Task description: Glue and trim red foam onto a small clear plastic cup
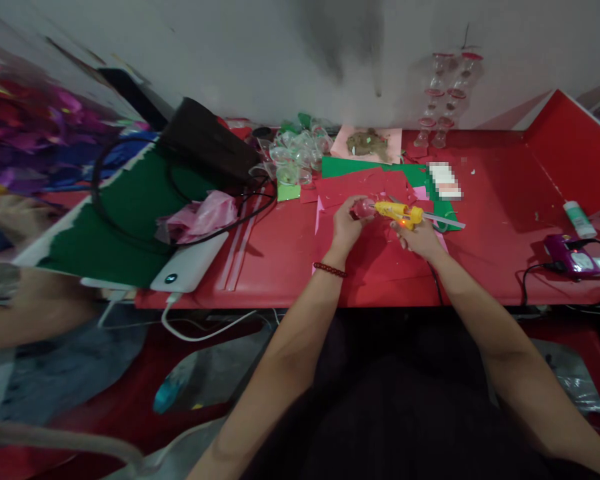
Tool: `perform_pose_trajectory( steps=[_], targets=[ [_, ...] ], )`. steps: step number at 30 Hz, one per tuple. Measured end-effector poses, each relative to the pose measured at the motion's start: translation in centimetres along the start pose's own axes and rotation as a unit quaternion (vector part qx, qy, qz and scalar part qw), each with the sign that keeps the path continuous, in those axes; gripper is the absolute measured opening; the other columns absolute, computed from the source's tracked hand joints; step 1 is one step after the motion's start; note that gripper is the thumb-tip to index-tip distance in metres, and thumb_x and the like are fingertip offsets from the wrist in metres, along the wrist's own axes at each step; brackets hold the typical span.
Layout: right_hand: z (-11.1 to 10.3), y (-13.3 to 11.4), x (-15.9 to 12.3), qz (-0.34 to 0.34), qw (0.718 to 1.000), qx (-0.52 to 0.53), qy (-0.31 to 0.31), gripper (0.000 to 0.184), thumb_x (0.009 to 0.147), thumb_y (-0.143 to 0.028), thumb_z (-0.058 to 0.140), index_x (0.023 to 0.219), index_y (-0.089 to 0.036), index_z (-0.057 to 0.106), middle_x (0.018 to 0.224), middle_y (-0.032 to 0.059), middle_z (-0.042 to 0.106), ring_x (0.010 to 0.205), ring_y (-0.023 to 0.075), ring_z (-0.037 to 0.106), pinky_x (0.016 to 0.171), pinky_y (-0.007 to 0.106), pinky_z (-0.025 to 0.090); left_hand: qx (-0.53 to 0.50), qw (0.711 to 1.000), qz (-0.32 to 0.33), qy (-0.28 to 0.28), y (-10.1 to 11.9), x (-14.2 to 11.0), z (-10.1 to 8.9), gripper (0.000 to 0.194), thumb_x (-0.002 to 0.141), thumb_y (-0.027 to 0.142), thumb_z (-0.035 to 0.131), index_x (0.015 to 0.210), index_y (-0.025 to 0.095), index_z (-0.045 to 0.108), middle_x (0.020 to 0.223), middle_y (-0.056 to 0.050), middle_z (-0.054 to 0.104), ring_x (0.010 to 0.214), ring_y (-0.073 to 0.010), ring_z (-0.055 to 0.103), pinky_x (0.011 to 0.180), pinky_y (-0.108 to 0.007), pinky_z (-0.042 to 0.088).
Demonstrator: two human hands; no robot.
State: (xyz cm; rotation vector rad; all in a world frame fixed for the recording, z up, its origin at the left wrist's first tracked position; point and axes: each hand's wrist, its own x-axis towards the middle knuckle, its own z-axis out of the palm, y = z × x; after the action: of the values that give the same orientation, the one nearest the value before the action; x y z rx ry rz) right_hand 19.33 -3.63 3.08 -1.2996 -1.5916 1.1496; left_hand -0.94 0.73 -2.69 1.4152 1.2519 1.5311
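My right hand (420, 239) grips a yellow glue gun (399, 213) with a small orange light lit, its nozzle pointing left. My left hand (347, 225), a red bead bracelet on its wrist, is closed round a small clear plastic cup (364, 207) held against the nozzle. Both hands hover over red paper sheets (360, 187) on the red table (290, 267). Scissors (443, 221) lie just right of the gun.
A heap of clear plastic cups (295, 155) lies behind, with green paper (375, 168). Left: pink plastic bag (200, 217), white power bank (187, 267), black bag (207, 143), green sheet (125, 220). Right: purple device (570, 257), white bottle (579, 219), stacked cup towers (443, 100).
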Motion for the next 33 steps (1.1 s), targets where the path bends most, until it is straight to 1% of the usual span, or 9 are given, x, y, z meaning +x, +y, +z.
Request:
perform_pose_trajectory(
  steps=[7,11,16,20,23,28,33],
  targets=[
    [-0.09,-0.25,-0.24,-0.013,1.000,-0.004,-0.013,0.056,0.078,-0.076,0.073,0.070,-0.024,0.056,0.041,-0.0059,0.048,0.039,0.0110,0.046,0.041,0.024,0.037,-0.008,1.000,-0.013,0.018,0.38,-0.12,-0.01,0.049,0.066,0.010,0.082,0.112,0.022,0.071,0.114,-0.005,0.076,0.096,-0.0197,0.071,0.090,-0.035,0.059],
    [-0.10,-0.14,-0.19,-0.018,1.000,-0.013,-0.012,0.060,0.076,-0.082,0.072,0.067,-0.025,0.054,0.041,-0.0053,0.048,0.038,0.0114,0.046,0.040,0.025,0.037,-0.020,0.999,-0.025,0.026,0.49,-0.13,0.01,0.051,0.065,0.009,0.082,0.113,0.022,0.070,0.114,-0.005,0.075,0.094,-0.0185,0.071,0.089,-0.033,0.059],
    [-0.15,-0.26,-0.18,-0.001,1.000,-0.011,-0.005,0.057,0.076,-0.078,0.074,0.067,-0.025,0.055,0.040,-0.0051,0.047,0.038,0.0119,0.045,0.040,0.025,0.036,-0.018,0.999,-0.023,0.034,0.64,-0.12,0.00,0.050,0.065,0.009,0.082,0.111,0.022,0.071,0.114,-0.005,0.076,0.097,-0.0190,0.072,0.091,-0.034,0.059],
    [-0.19,-0.46,-0.20,-0.001,1.000,-0.014,-0.001,0.058,0.075,-0.078,0.074,0.064,-0.024,0.053,0.040,-0.0046,0.048,0.039,0.0115,0.045,0.041,0.024,0.037,-0.017,0.999,-0.025,0.036,0.85,-0.14,-0.02,0.049,0.066,0.010,0.082,0.111,0.022,0.070,0.115,-0.005,0.076,0.100,-0.0201,0.072,0.094,-0.035,0.059],
    [-0.21,-0.53,-0.24,0.004,1.000,-0.013,0.001,0.058,0.075,-0.078,0.075,0.066,-0.024,0.054,0.040,-0.0048,0.048,0.039,0.0114,0.045,0.040,0.024,0.036,-0.027,0.998,-0.030,0.042,0.91,-0.17,-0.04,0.049,0.066,0.009,0.081,0.112,0.022,0.070,0.115,-0.005,0.076,0.100,-0.0202,0.073,0.096,-0.036,0.059],
    [-0.19,-0.32,-0.22,0.002,1.000,-0.006,0.004,0.051,0.079,-0.072,0.076,0.071,-0.024,0.058,0.041,-0.0054,0.048,0.039,0.0121,0.046,0.041,0.025,0.037,-0.038,0.998,-0.027,0.046,0.73,-0.13,-0.01,0.050,0.065,0.007,0.081,0.111,0.022,0.069,0.115,-0.006,0.075,0.100,-0.0202,0.072,0.096,-0.036,0.059],
    [-0.20,0.04,-0.08,0.004,1.000,-0.010,0.005,0.052,0.078,-0.072,0.076,0.070,-0.024,0.056,0.040,-0.0054,0.047,0.038,0.0117,0.045,0.039,0.024,0.035,-0.020,0.999,-0.022,0.031,0.80,-0.11,-0.09,0.050,0.066,0.009,0.081,0.113,0.022,0.069,0.116,-0.006,0.075,0.103,-0.0208,0.072,0.096,-0.036,0.059]
  ],
)
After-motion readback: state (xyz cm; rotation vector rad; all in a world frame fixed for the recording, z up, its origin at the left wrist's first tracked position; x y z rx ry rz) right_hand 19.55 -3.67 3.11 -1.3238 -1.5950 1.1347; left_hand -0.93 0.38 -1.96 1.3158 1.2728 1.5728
